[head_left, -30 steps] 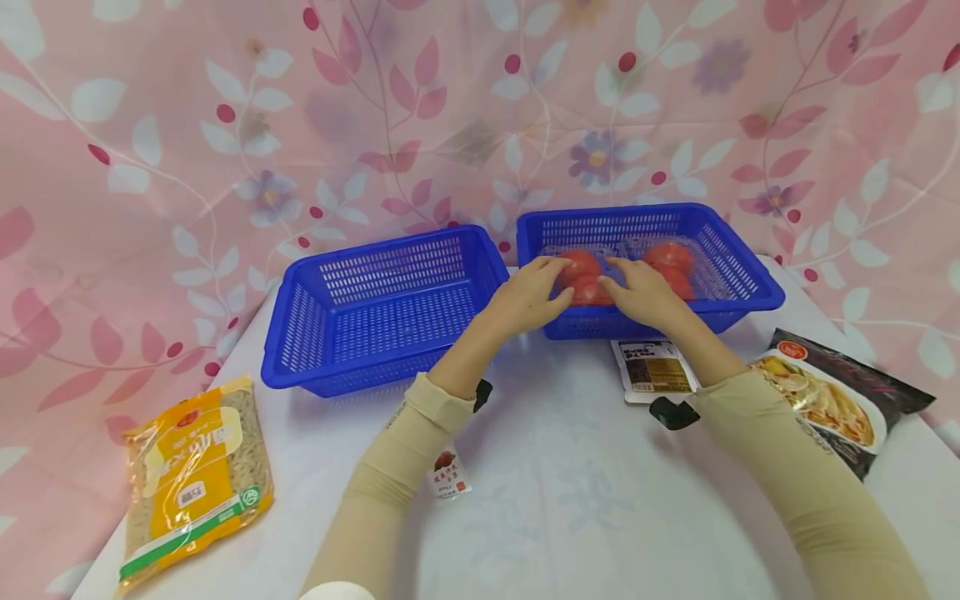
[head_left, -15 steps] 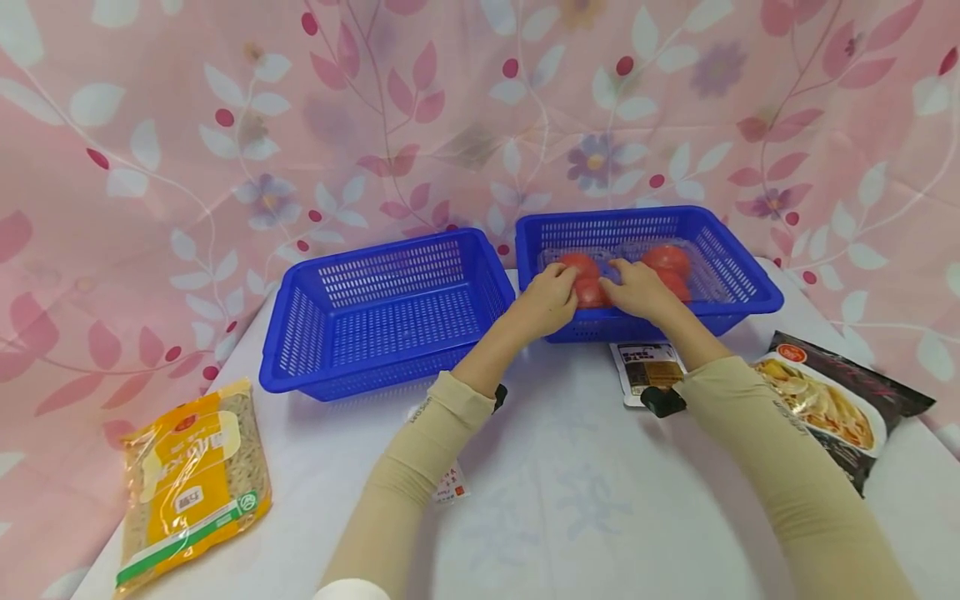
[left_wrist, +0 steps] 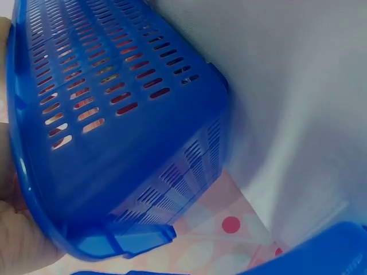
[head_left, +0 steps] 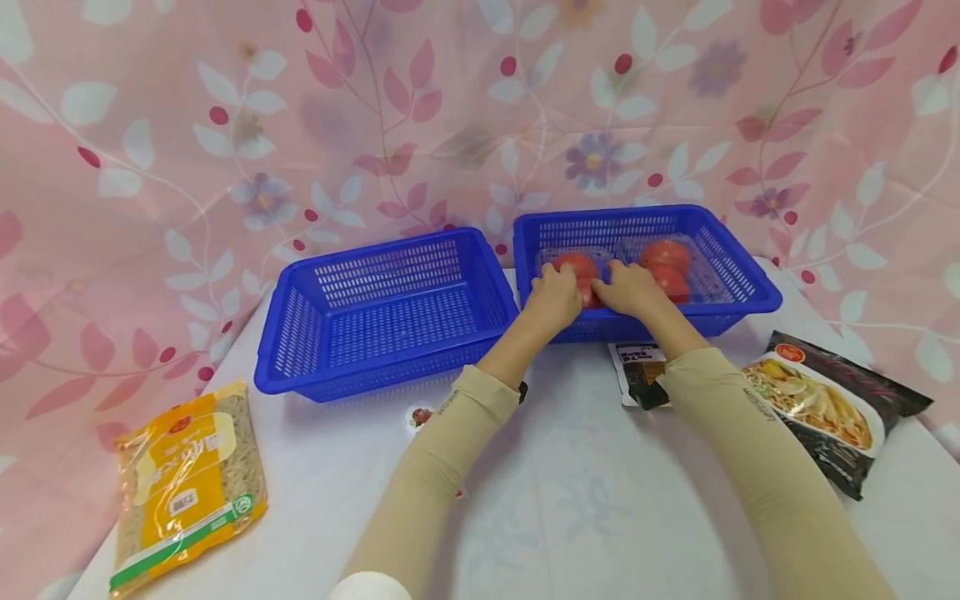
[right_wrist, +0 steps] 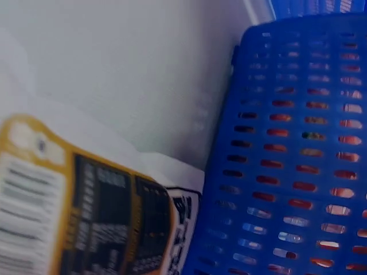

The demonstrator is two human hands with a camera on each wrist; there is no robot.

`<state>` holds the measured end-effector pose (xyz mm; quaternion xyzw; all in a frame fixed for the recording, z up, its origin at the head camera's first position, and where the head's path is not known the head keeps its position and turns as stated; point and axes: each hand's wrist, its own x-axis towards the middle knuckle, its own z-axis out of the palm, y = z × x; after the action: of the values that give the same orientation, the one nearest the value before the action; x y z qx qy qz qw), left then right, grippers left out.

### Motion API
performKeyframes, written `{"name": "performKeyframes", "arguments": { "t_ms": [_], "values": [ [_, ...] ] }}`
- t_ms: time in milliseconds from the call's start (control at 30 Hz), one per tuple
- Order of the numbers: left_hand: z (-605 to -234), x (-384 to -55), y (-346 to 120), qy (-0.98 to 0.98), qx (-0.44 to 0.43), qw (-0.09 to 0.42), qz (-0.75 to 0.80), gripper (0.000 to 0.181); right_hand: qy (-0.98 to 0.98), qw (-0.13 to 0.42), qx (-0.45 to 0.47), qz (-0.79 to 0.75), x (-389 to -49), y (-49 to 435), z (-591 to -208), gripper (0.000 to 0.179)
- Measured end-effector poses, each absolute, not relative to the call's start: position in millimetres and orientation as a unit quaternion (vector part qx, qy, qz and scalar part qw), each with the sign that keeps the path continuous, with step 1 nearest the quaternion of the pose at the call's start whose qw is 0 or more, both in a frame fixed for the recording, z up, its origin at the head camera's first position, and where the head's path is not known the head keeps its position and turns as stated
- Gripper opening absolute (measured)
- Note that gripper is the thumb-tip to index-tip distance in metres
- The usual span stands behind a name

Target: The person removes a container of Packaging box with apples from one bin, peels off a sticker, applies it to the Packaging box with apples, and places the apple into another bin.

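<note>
In the head view, two clear packs of red tomatoes lie in the right blue basket (head_left: 753, 293). My left hand (head_left: 557, 298) holds the left side of the nearer-left tomato pack (head_left: 576, 265), its fingers bent down over the edge. On the opposite side of that pack, the fingers of my right hand (head_left: 632, 290) curl in between it and the second tomato pack (head_left: 666, 255). The fingertips are partly hidden inside the basket. From the left wrist, part of my left hand (left_wrist: 20, 243) shows behind the basket's rim. Red shows through the basket's slots (right_wrist: 304, 186) in the right wrist view.
A second blue basket (head_left: 390, 357) stands to the left. A yellow grain bag (head_left: 191, 487) lies at far left, a black noodle package (head_left: 821, 404) at right. A small pouch (head_left: 632, 356) sits before the right basket; a white packet (head_left: 417, 418) is partly under the left sleeve.
The left hand has moved right and down onto the side of the tomato pack, and its fingers have bent. The right hand has shifted slightly left and stays at the pack's other side.
</note>
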<state>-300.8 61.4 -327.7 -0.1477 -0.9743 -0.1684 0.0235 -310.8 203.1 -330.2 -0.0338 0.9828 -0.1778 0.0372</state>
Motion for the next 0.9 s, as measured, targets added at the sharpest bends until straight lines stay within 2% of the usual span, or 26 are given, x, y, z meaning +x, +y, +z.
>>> {"name": "performKeyframes", "arguments": {
  "t_ms": [367,567,733,900],
  "values": [
    [-331.5,-308.1,75.7,-0.978,-0.062,-0.022,-0.196,0.047,0.966,0.091,-0.048,-0.235,-321.5,209.4,-329.1,0.069],
    [-333.6,-311.5,77.4,-0.976,-0.060,-0.050,-0.203,0.052,0.958,0.103,-0.046,-0.264,-321.1,212.9,-331.6,0.071],
    [-337.8,-321.1,74.0,-0.965,-0.077,-0.094,-0.231,0.067,0.954,0.112,-0.038,-0.275,-320.5,212.5,-332.4,0.074],
    [-339.2,-329.5,70.2,-0.954,-0.099,-0.103,-0.263,0.072,0.952,0.110,-0.035,-0.282,-320.7,212.2,-332.2,0.078]
  ]
}}
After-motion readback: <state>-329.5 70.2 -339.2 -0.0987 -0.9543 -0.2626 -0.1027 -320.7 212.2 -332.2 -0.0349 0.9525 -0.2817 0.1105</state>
